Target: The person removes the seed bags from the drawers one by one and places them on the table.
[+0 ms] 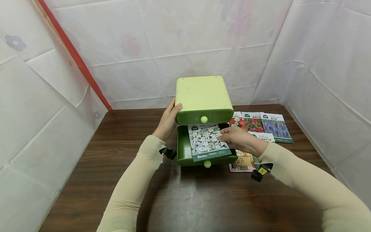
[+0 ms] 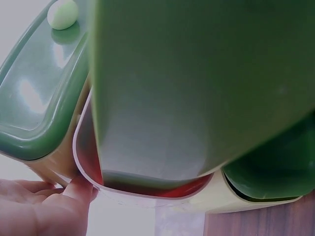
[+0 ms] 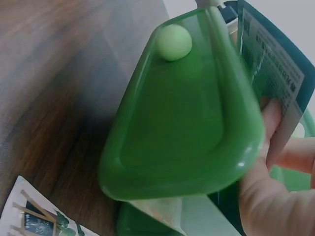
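A light-green drawer cabinet (image 1: pixel 203 93) stands at the middle of the table, its top drawer front (image 1: pixel 188 117) closed and a lower green drawer (image 1: pixel 183 145) pulled out. My left hand (image 1: pixel 167 120) rests against the cabinet's left side, thumb at the upper front corner. In the left wrist view, that hand's fingertips (image 2: pixel 78 189) touch the cabinet's side near the compartment rim. A seed packet with white flowers (image 1: pixel 205 141) lies slanted over the open drawer. My right hand (image 1: pixel 239 139) pinches its right edge; the right wrist view shows the packet's printed back (image 3: pixel 275 64) between thumb and fingers.
Right of the cabinet lie several seed packets, among them one with purple flowers (image 1: pixel 275 126) and one with red flowers (image 1: pixel 252 124). Another packet (image 1: pixel 242 161) lies partly under the right arm. White sheeting (image 1: pixel 162 64) hangs behind the dark wooden table (image 1: pixel 124 154).
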`<control>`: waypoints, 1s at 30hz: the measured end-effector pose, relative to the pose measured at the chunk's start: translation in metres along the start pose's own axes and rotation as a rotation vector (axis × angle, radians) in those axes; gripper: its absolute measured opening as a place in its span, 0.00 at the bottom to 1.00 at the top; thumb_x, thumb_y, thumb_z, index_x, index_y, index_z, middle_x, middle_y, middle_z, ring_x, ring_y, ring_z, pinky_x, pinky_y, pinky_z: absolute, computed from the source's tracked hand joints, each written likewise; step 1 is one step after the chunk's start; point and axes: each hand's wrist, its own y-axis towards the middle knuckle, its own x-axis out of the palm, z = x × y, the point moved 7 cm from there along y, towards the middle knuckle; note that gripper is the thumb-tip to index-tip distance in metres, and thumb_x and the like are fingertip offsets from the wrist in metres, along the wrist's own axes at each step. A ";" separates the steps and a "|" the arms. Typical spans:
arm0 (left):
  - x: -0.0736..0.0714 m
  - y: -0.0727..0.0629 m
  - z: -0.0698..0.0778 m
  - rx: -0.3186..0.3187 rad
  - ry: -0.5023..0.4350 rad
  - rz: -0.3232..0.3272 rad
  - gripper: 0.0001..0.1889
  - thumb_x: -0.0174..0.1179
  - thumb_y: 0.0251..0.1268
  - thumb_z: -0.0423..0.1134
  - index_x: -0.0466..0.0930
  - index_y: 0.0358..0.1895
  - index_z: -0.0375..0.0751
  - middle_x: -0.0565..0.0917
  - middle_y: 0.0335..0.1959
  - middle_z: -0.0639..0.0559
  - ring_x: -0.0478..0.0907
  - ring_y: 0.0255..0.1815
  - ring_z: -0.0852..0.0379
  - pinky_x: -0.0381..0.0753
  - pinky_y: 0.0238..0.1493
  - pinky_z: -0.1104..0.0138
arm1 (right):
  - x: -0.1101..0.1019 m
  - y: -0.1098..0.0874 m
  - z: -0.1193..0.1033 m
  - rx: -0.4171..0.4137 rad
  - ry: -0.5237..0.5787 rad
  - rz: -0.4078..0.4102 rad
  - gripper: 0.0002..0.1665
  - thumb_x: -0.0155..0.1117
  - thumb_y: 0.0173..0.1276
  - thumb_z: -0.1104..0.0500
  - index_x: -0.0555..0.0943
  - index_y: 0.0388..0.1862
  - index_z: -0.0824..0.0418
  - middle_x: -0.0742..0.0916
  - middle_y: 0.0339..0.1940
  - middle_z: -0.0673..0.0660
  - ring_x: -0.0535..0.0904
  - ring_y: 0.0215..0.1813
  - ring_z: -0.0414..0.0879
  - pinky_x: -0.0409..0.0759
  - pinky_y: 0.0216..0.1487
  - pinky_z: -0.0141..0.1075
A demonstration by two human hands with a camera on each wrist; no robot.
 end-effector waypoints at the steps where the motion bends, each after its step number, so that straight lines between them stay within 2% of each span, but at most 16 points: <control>1: 0.000 0.000 0.000 -0.001 -0.001 -0.001 0.39 0.45 0.74 0.62 0.36 0.80 0.63 0.40 0.81 0.63 0.42 0.81 0.60 0.54 0.78 0.55 | 0.000 -0.003 0.001 0.007 -0.014 -0.009 0.24 0.52 0.77 0.60 0.65 0.65 0.74 0.63 0.15 0.44 0.53 0.18 0.38 0.57 0.28 0.32; 2: 0.000 0.000 0.000 0.001 -0.006 -0.003 0.38 0.45 0.74 0.61 0.36 0.80 0.62 0.40 0.81 0.63 0.42 0.81 0.60 0.54 0.78 0.55 | -0.001 -0.007 0.001 0.010 -0.035 -0.018 0.33 0.52 0.77 0.60 0.57 0.73 0.74 0.65 0.14 0.44 0.53 0.18 0.37 0.57 0.28 0.32; 3: 0.000 0.000 0.001 0.000 -0.011 -0.002 0.38 0.45 0.74 0.61 0.36 0.80 0.62 0.40 0.81 0.63 0.43 0.81 0.60 0.54 0.78 0.55 | -0.002 -0.010 0.001 0.016 -0.052 -0.023 0.39 0.53 0.77 0.59 0.49 0.77 0.73 0.66 0.13 0.43 0.53 0.17 0.37 0.58 0.27 0.31; 4: -0.001 0.000 0.001 -0.001 -0.012 -0.003 0.39 0.45 0.75 0.60 0.36 0.80 0.62 0.40 0.81 0.63 0.43 0.81 0.60 0.54 0.78 0.55 | -0.002 -0.014 0.002 0.020 -0.065 -0.031 0.41 0.53 0.76 0.59 0.47 0.78 0.72 0.68 0.12 0.43 0.53 0.16 0.36 0.58 0.27 0.31; 7: -0.001 0.000 0.000 -0.008 -0.024 0.003 0.39 0.46 0.74 0.61 0.36 0.80 0.61 0.40 0.81 0.62 0.44 0.81 0.59 0.55 0.78 0.56 | -0.003 -0.026 0.002 0.027 -0.103 -0.048 0.41 0.55 0.75 0.57 0.50 0.78 0.71 0.71 0.10 0.44 0.52 0.12 0.37 0.56 0.22 0.31; 12: -0.002 0.001 -0.002 -0.008 -0.024 0.016 0.40 0.47 0.73 0.61 0.37 0.80 0.59 0.41 0.81 0.61 0.44 0.81 0.59 0.55 0.77 0.56 | -0.008 -0.048 0.002 0.014 -0.117 -0.063 0.41 0.57 0.74 0.56 0.53 0.77 0.72 0.69 0.07 0.44 0.51 0.10 0.37 0.56 0.19 0.31; 18: -0.001 0.001 0.001 0.018 -0.008 0.011 0.38 0.46 0.74 0.61 0.39 0.80 0.62 0.42 0.81 0.61 0.46 0.80 0.58 0.55 0.77 0.54 | -0.020 -0.071 0.003 -0.006 -0.096 -0.018 0.42 0.57 0.74 0.56 0.52 0.77 0.73 0.67 0.07 0.42 0.51 0.11 0.37 0.60 0.20 0.31; 22: -0.001 0.001 0.001 0.023 -0.003 0.005 0.39 0.46 0.74 0.61 0.38 0.80 0.61 0.42 0.81 0.61 0.47 0.80 0.57 0.56 0.77 0.53 | -0.032 -0.084 0.004 -0.036 -0.054 0.017 0.41 0.55 0.76 0.57 0.49 0.76 0.76 0.64 0.08 0.40 0.49 0.12 0.40 0.55 0.18 0.35; 24: -0.001 0.001 0.001 0.016 -0.011 0.003 0.39 0.46 0.74 0.61 0.38 0.80 0.61 0.41 0.81 0.61 0.47 0.80 0.57 0.57 0.76 0.54 | -0.040 -0.090 0.004 -0.051 -0.037 0.049 0.37 0.53 0.77 0.57 0.53 0.73 0.76 0.64 0.11 0.40 0.49 0.13 0.39 0.54 0.19 0.36; 26: -0.001 0.001 0.001 0.007 -0.016 0.003 0.39 0.47 0.73 0.62 0.38 0.80 0.61 0.41 0.81 0.62 0.47 0.80 0.58 0.58 0.76 0.54 | -0.048 -0.094 0.005 -0.067 -0.029 0.080 0.28 0.52 0.78 0.57 0.60 0.67 0.73 0.68 0.18 0.41 0.55 0.17 0.38 0.56 0.20 0.35; 30: -0.002 0.000 0.000 0.002 -0.016 0.009 0.40 0.47 0.73 0.62 0.38 0.80 0.62 0.41 0.81 0.61 0.47 0.80 0.58 0.58 0.76 0.54 | -0.070 -0.099 0.009 -0.100 -0.049 0.169 0.14 0.50 0.79 0.54 0.66 0.52 0.63 0.70 0.38 0.46 0.64 0.33 0.35 0.66 0.30 0.31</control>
